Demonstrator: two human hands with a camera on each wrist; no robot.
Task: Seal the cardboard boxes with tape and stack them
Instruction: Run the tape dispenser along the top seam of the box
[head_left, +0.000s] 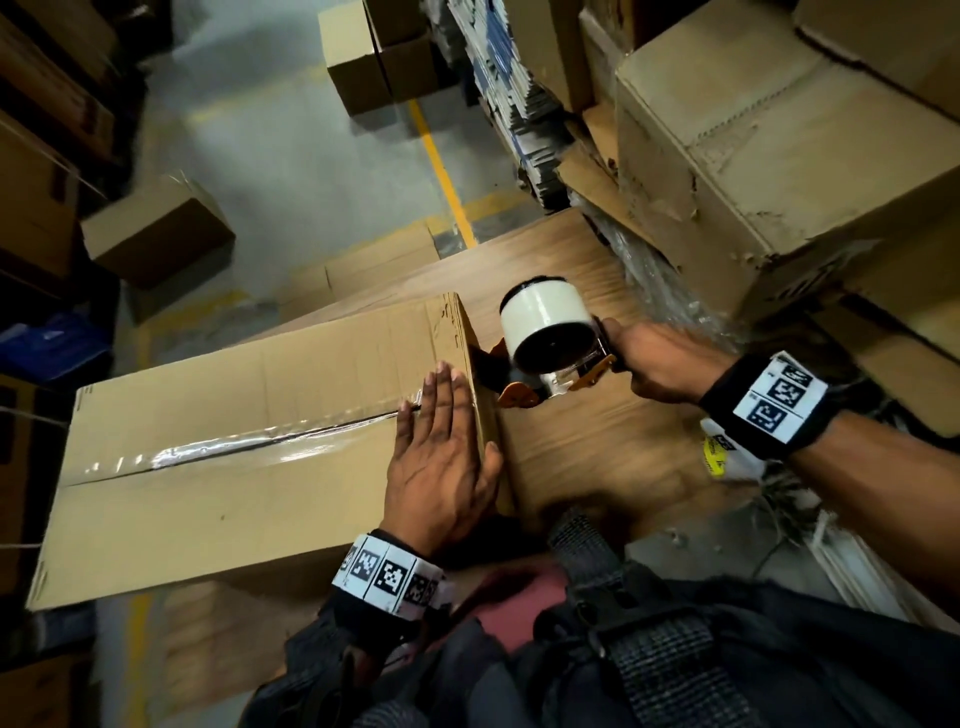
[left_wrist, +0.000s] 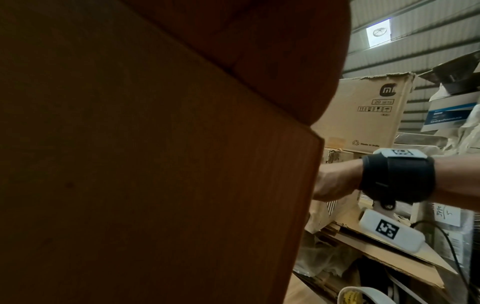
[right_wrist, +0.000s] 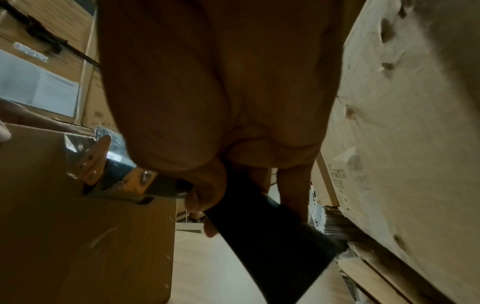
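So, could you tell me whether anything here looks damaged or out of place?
Yes: the large carton on the right is scuffed, its surface paper torn and pitted. The cardboard box being taped looks sound, its centre seam covered with clear tape.

- Head view: dim overall; corners fall to near black, strongest at the left edge.
- Clear tape (head_left: 249, 441) on the box (head_left: 218, 467) shows bright glare streaks along the seam.
- Wide-angle distortion bends the floor's yellow line (head_left: 441, 171) and the stacked cartons.
- Motion blur softens the worktop (head_left: 597, 452) grain.
- Left wrist view: box face (left_wrist: 155, 185) underexposed, brown and noisy; a bright wall opening (left_wrist: 378, 32) supplies daylight.
- Right wrist view: palm (right_wrist: 221, 82) out of focus, shadowed; cartons smeared.
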